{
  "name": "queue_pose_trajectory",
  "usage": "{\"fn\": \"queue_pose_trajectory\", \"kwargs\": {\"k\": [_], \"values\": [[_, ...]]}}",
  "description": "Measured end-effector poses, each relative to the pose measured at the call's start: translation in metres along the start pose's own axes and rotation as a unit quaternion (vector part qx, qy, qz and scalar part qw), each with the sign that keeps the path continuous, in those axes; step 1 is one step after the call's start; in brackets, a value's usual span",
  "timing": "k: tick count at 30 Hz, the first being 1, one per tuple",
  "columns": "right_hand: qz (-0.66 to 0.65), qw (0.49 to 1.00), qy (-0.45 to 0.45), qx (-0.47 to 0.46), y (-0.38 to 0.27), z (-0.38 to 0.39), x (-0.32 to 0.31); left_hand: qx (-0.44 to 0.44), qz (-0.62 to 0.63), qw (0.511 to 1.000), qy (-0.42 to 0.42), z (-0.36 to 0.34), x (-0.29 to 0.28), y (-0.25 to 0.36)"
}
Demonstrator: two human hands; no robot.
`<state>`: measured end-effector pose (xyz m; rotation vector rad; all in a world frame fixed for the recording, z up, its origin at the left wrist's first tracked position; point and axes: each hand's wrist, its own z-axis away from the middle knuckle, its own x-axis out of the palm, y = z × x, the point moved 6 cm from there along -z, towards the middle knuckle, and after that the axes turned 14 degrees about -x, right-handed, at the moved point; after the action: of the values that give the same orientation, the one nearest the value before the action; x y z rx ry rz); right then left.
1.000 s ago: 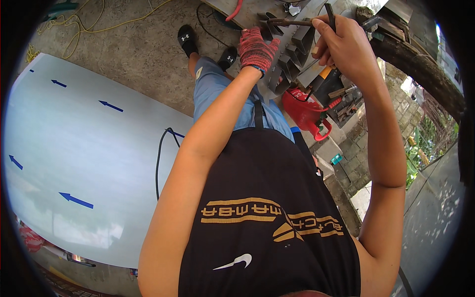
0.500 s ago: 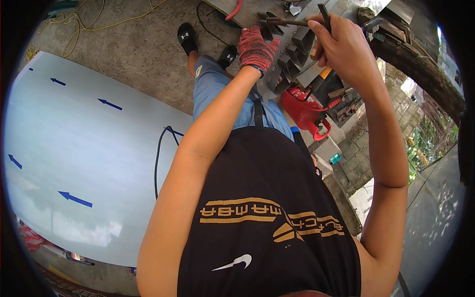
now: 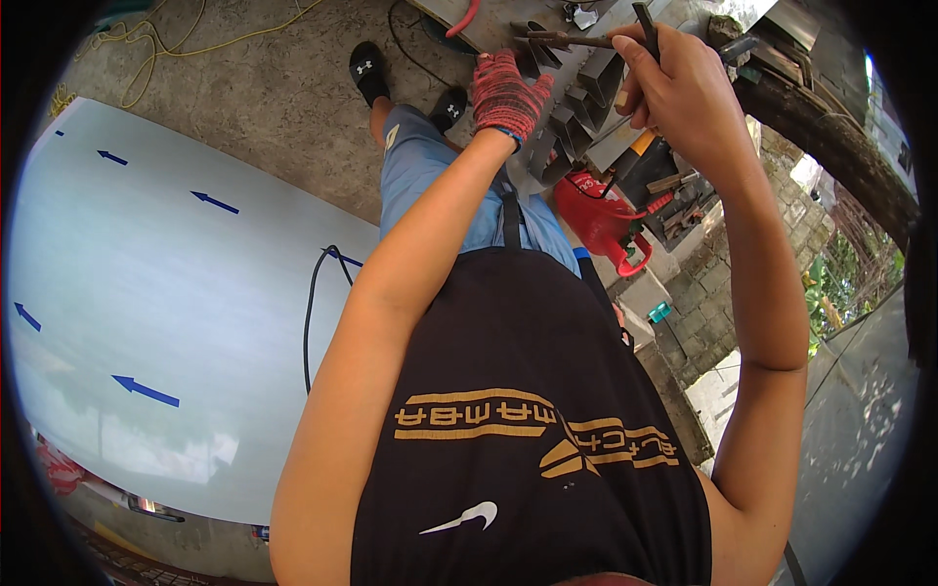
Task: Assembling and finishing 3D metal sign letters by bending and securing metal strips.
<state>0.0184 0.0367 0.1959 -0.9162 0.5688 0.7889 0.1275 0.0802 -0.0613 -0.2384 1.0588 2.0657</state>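
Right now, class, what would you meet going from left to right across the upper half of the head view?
Pale sheet with blue arrows → black slide sandals → left hand in a red-and-black knit glove → bare right hand → dark wooden log.

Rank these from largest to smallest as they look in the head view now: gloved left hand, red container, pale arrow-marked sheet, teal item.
1. Pale arrow-marked sheet
2. Red container and gloved left hand: too close to rank, the container partly hidden
3. Teal item
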Motion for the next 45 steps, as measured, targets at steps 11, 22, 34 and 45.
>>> {"fn": "queue_pose_trajectory", "kwargs": {"k": [11, 22, 34, 45], "values": [[0.006, 1.000, 0.002, 0.008, 0.003, 0.002, -0.002, -0.010, 0.003, 1.000, -0.019, 0.000, -0.001, 0.002], [-0.006, 1.000, 0.011, 0.004, 0.003, 0.001, -0.002, -0.014, 0.002, 1.000, -0.003, 0.000, 0.005, -0.002], [-0.032, 0.999, 0.008, 0.022, 0.004, 0.003, -0.002, -0.011, 0.005, 1.000, -0.007, 0.000, 0.004, -0.001], [-0.132, 0.990, 0.049, 0.024, 0.010, 0.043, 0.024, -0.015, 0.012, 1.000, -0.005, 0.001, 0.001, 0.000]]}}
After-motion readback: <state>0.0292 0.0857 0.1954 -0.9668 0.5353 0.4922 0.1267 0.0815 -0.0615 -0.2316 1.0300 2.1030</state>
